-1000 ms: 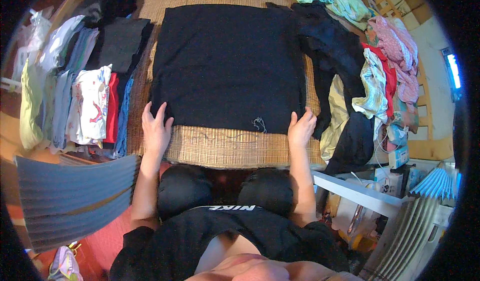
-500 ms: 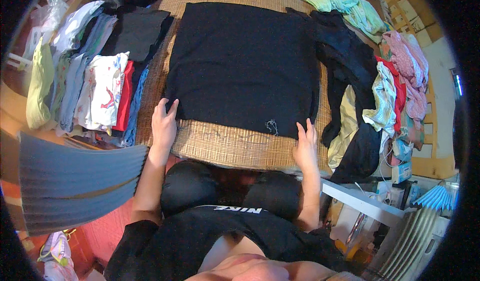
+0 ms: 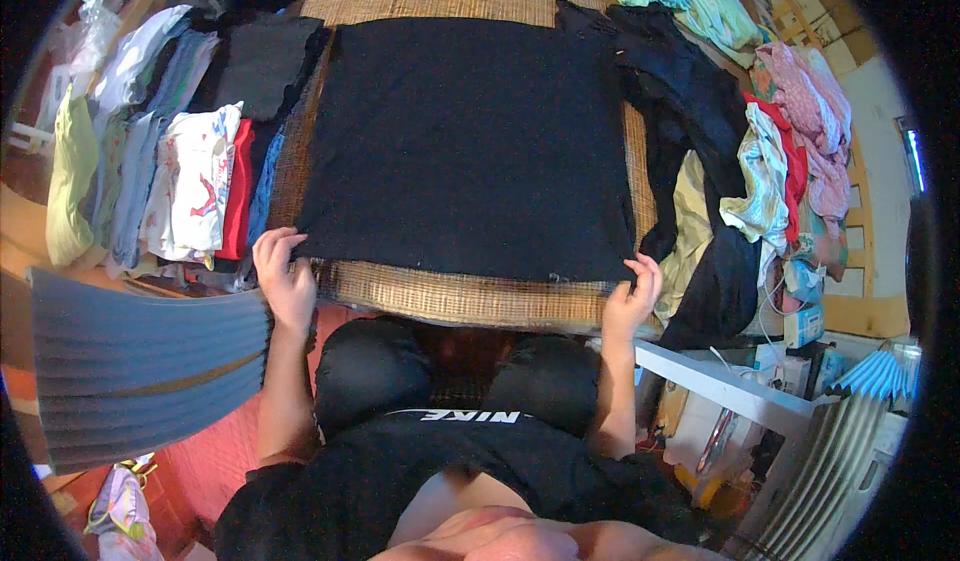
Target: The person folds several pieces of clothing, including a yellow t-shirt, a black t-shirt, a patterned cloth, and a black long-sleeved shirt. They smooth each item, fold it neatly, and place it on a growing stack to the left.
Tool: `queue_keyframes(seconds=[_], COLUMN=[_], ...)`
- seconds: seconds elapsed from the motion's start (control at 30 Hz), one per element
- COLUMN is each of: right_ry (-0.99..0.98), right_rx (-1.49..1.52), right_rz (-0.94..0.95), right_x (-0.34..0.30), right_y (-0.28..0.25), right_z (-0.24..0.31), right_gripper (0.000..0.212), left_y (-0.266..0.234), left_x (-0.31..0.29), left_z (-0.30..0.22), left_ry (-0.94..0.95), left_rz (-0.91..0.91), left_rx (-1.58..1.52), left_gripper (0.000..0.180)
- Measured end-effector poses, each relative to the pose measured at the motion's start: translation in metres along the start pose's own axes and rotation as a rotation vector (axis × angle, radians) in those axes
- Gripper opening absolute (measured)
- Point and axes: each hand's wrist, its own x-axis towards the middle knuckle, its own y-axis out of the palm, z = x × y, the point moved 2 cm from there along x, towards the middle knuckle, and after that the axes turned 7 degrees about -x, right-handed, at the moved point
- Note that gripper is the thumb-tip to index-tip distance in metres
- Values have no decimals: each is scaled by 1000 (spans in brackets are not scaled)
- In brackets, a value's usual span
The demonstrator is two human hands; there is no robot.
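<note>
By the left hand point(image 3: 287, 287) and the right hand point(image 3: 632, 303), each narrowed to a pinch of thumb and fingers, the two near corners of a black cloth point(image 3: 470, 146) are held. The cloth, plain and roughly rectangular, is spread nearly flat over a woven mat point(image 3: 440, 297), its near edge drawn fairly straight; it is flanked by folded clothes point(image 3: 195, 186) at left and a rumpled black garment point(image 3: 690, 96) at right.

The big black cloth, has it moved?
Yes: the near edge of the big black cloth has come closer to the front edge of the woven mat.
</note>
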Motion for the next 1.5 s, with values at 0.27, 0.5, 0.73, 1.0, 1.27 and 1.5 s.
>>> queue_keyframes(seconds=[0.27, 0.5, 0.73, 1.0, 1.27, 1.5], right_ry=[-8, 186, 152, 418, 232, 172], right_rx=[708, 228, -10, 100, -544, -242], right_rz=[-248, -129, 359, 614, 362, 356], right_x=[-6, 89, 222, 260, 244, 256], right_y=[-21, 24, 154, 214, 229, 223], right_z=[14, 13, -16, -24, -17, -60], right_gripper=[8, 28, 44, 42, 49, 49], left_y=[-12, 22, 100, 136, 153, 152], left_x=[-34, 73, 162, 199, 216, 208], left_z=[7, 3, 80, 136, 152, 137], left_ry=[-180, -233, -238, -546, -571, -476], left_rz=[-201, -110, 29, 161, 254, 175], left_rx=[-677, -127, 137, -25, 224, 194], left_gripper=[7, 19, 42, 51, 56, 50])
